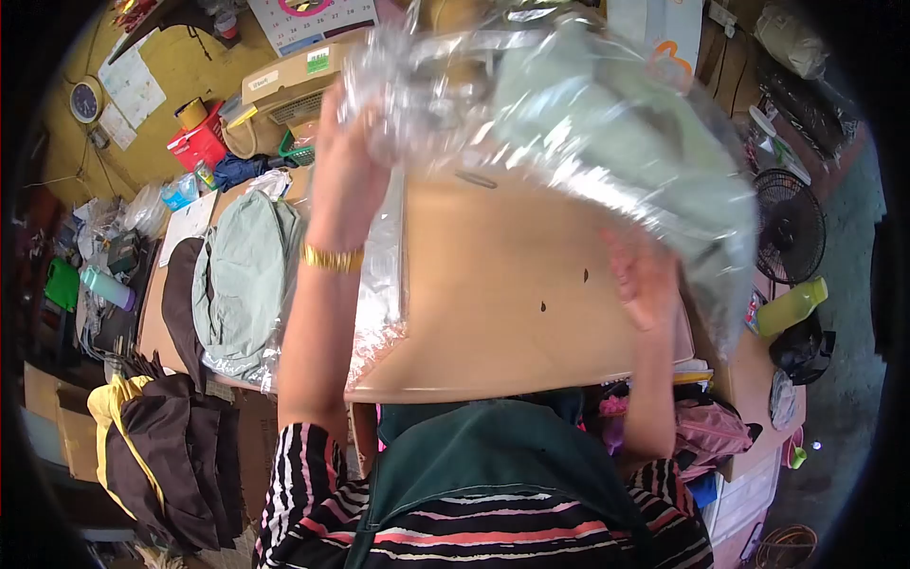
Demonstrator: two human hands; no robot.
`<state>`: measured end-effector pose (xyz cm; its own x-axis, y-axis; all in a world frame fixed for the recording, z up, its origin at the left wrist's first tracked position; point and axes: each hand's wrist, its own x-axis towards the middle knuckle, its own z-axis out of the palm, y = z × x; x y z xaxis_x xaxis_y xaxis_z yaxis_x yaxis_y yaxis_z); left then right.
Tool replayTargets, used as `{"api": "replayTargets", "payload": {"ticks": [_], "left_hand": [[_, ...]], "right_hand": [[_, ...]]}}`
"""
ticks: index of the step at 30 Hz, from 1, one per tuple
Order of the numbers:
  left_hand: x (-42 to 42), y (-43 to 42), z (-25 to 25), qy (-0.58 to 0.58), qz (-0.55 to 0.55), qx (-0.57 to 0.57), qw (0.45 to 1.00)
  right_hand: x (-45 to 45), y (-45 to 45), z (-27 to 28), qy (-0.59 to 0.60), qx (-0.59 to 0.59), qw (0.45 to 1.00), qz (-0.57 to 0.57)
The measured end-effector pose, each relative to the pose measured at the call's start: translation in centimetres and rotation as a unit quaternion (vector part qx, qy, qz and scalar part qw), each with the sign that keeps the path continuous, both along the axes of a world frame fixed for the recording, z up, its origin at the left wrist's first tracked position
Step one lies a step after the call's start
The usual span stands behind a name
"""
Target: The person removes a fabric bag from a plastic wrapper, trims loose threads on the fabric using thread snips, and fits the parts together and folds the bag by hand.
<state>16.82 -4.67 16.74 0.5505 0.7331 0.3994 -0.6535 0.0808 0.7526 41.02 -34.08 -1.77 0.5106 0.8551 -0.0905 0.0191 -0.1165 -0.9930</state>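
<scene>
A large clear plastic bag (607, 185) with pale green cloth (569, 104) inside is lifted over the work table, smeared by motion. My left hand (355, 142), with a gold band at the wrist, is closed on the gathered end of the bag at the upper left. Below the bag's right part is my right hand (645, 280), its fingers apart and somewhat blurred. The bag hangs just above and beside it; whether they touch I cannot tell. Under both hands lies a brown cardboard sheet (493, 284) with a metal clip-like piece (476, 179) and two small dark marks.
On the left lie another pale green folded cloth piece (248, 275) and a dark brown cloth (180, 303). Brown fabric with a yellow strap (166, 460) hangs lower left. At right are a black fan (789, 226) and a yellow-green bottle (793, 306). A cardboard box (289, 76) stands behind.
</scene>
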Motion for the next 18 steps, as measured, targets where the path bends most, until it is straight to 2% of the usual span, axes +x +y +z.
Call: {"api": "replayTargets", "payload": {"ticks": [1,2,3,5,7,8,9,10,11,12,13,14,15,16,17,18], "left_hand": [[-0.9,0.0,-2.3,0.041,0.009,0.014,0.999],[-1.8,0.0,-4.5,0.092,0.002,0.003,0.996],[-2.7,0.2,-7.0,0.144,-0.006,-0.009,0.99],[-4.5,1.9,-14.3,0.208,-0.01,0.037,0.977],[-7.3,2.2,-17.7,0.385,0.004,0.108,0.917],[-8.8,2.8,-19.4,0.385,0.002,0.108,0.917],[-10.2,3.7,-21.0,0.378,-0.041,0.028,0.924],[-11.1,4.8,-21.8,0.369,-0.084,-0.052,0.924],[-11.5,6.2,-21.9,0.369,-0.086,-0.049,0.924],[-11.7,7.4,-22.1,0.345,-0.088,-0.088,0.93],[-11.6,8.2,-22.0,0.32,-0.087,-0.127,0.935],[-10.0,6.8,-19.7,0.353,-0.031,-0.117,0.928],[-8.0,6.2,-20.1,0.356,-0.03,-0.119,0.926],[-5.9,6.1,-20.9,0.434,0.082,0.05,0.896],[-4.6,6.3,-21.3,0.465,0.135,0.135,0.865],[-3.4,6.4,-21.6,0.495,0.195,0.212,0.82]], "right_hand": [[0.0,-1.3,2.0,-0.178,-0.178,0.965,-0.071],[-2.1,-1.8,5.1,0.102,0.073,0.987,-0.102],[-3.3,-2.3,6.4,0.367,0.314,0.867,-0.12],[-3.1,-2.6,5.2,0.344,0.306,0.881,-0.112],[-0.9,-3.1,2.2,0.317,0.295,0.896,-0.098],[1.4,-3.6,-0.8,0.22,0.199,0.953,-0.06],[2.8,-3.7,-2.2,0.117,0.1,0.988,-0.02],[3.1,-3.4,-2.1,0.173,0.026,0.984,-0.029],[3.9,-2.8,-2.4,0.173,0.028,0.984,-0.031],[5.4,-2.1,-2.8,-0.07,-0.114,0.991,-0.027],[6.8,-1.0,-2.7,-0.308,-0.246,0.919,-0.019],[5.1,1.5,0.6,-0.454,-0.244,0.852,-0.093],[2.9,4.6,4.0,-0.585,-0.235,0.759,-0.164],[3.8,7.0,4.4,-0.539,-0.181,0.813,-0.121],[4.5,9.4,4.1,-0.489,-0.126,0.86,-0.076],[3.8,12.1,2.8,-0.481,-0.176,0.855,-0.085]]}}
